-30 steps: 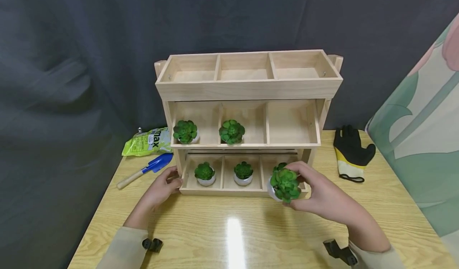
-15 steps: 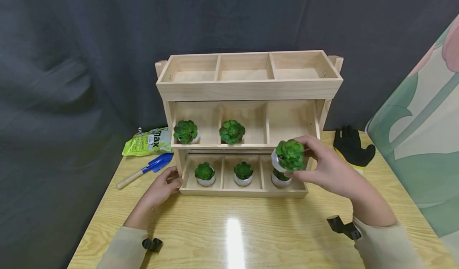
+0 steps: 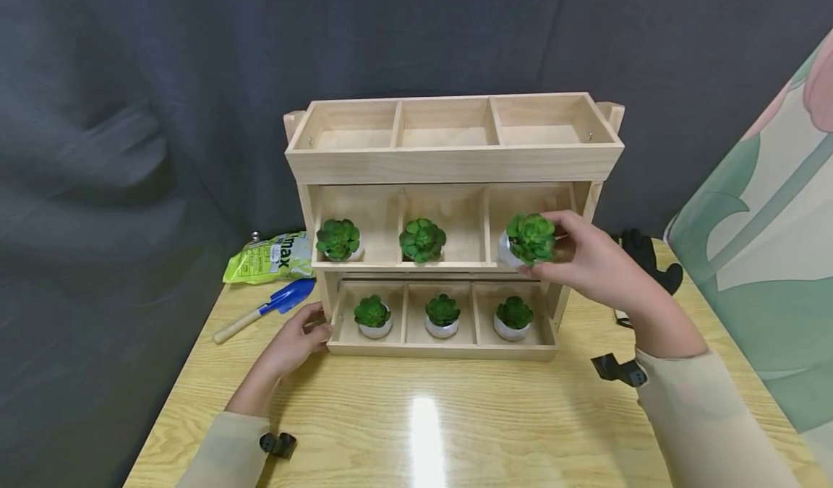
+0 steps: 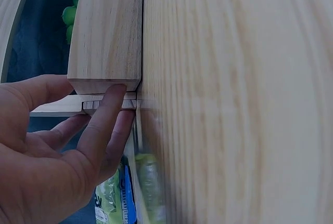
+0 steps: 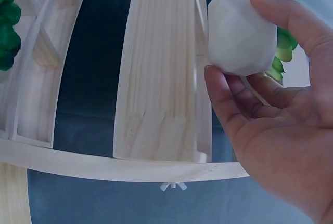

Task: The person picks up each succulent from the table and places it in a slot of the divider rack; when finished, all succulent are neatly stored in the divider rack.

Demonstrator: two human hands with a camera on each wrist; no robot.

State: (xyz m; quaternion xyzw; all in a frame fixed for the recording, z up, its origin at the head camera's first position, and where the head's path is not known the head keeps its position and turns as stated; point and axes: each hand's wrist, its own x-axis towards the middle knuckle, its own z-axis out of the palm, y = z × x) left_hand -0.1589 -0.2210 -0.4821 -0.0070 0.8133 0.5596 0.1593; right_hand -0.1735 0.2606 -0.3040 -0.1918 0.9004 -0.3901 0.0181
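My right hand (image 3: 588, 264) pinches a small potted succulent (image 3: 531, 238) at the front of the middle tier's right compartment. In the right wrist view, thumb and fingers hold its white faceted pot (image 5: 242, 34), tilted over the tray edge. My left hand (image 3: 296, 340) grips the lower left corner of the wooden plant stand (image 3: 455, 164). In the left wrist view its thumb and fingertips touch the bottom tray's end (image 4: 106, 37). Two potted succulents stand in the middle tier, at left (image 3: 338, 239) and centre (image 3: 423, 241). The bottom tier has one in each compartment, the rightmost (image 3: 514, 318) below my right hand.
Left of the stand lie a green bag (image 3: 268, 258) and a blue trowel (image 3: 263, 309) with a wooden handle. A black work glove (image 3: 644, 257) lies at right, partly behind my right arm. A dark curtain (image 3: 423, 32) hangs behind the stand.
My right hand has raised the potted succulent from in front of the bottom tier to the middle tier's right compartment. The left hand has stayed at the stand's corner.
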